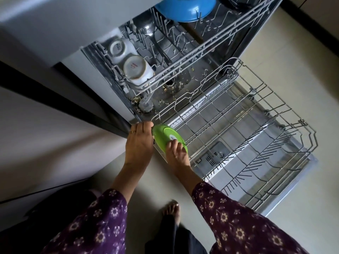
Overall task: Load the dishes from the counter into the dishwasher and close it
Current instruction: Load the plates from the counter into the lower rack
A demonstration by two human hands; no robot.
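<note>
at lower rack (256,143) edge, both hands hold green plate (165,137) w/ white sticker.

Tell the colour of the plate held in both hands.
The round plate is green; head view.

Top edge cuts off blue bowl (185,10) and the dark pot (236,2) right of it. Near rim of green plate (165,136) is hidden under right hand (177,153); label (173,138) half covered, unreadable. Left hand (139,142) shows only its back, so grip on the plate's left rim is unclear. Print on near cup (137,69) too small.
</note>
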